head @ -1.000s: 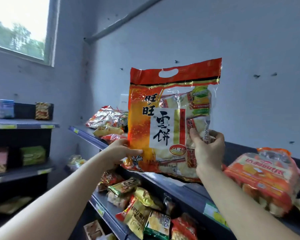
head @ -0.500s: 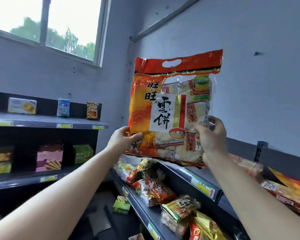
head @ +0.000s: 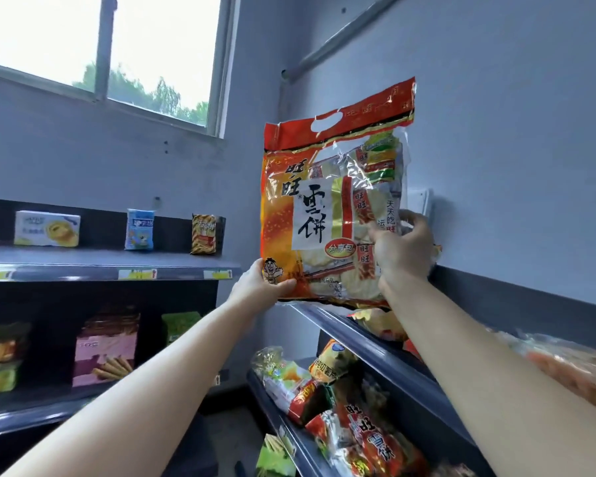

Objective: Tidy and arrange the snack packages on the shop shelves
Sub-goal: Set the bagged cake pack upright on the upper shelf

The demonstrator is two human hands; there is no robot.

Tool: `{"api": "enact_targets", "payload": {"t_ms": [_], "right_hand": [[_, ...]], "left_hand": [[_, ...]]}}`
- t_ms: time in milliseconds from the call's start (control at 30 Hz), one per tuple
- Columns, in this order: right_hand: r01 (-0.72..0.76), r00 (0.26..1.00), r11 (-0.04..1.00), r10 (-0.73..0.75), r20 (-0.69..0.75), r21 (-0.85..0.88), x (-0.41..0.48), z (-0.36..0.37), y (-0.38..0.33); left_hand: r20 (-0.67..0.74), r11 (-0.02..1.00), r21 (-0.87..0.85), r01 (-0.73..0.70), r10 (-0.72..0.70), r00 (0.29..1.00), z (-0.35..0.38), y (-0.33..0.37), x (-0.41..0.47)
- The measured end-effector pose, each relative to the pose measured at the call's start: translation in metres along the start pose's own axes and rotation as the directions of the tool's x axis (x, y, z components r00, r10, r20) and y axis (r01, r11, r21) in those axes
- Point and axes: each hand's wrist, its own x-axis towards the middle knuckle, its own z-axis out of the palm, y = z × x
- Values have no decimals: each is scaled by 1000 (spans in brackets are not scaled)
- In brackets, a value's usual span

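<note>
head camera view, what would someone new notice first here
The big orange-red rice cracker bag stands out in the centre. It is held upright against the grey wall, just above the right-hand top shelf, with the left hand gripping its lower corner and the right hand its side. Next comes the bright window at upper left, then the jumbled snack packs on the shelf below.

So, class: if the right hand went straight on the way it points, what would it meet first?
Probably the white wall plate just beyond the right hand, which grips the rice cracker bag; depth is unclear.
</note>
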Motion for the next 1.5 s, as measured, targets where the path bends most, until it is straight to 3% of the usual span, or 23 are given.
{"api": "enact_targets", "payload": {"t_ms": [300,433,600,833,1067,1233,1333,1400,1500], "right_hand": [[14,997,1000,-13,-75,12,92,104,79],[16,992,999,-22,-126,-51,111,138,118],[11,981,990,-39,-189,-143,132,178,167],[-66,969,976,13,-246,-206,163,221,229],[-212,970,925,158,-186,-315,188,221,288],[-343,926,753,373,-65,-561,193,200,281],[-316,933,573,334,-136,-756,196,173,259],[-302,931,340,307,-198,-891,196,148,237],[-275,859,-46,437,-267,-960,190,118,209]], "left_hand": [[112,987,-149,58,-41,993,18,-28,141],[203,956,-278,89,-32,979,32,-52,194],[323,954,-293,63,37,946,44,-82,254],[496,992,-45,-115,122,860,60,-113,328],[635,935,203,-291,101,766,81,-138,368],[587,902,245,-354,153,795,96,-144,382],[528,878,327,-350,138,838,110,-143,381],[439,831,417,-368,170,882,115,-140,373],[371,810,380,-447,309,876,122,-131,358]]}}
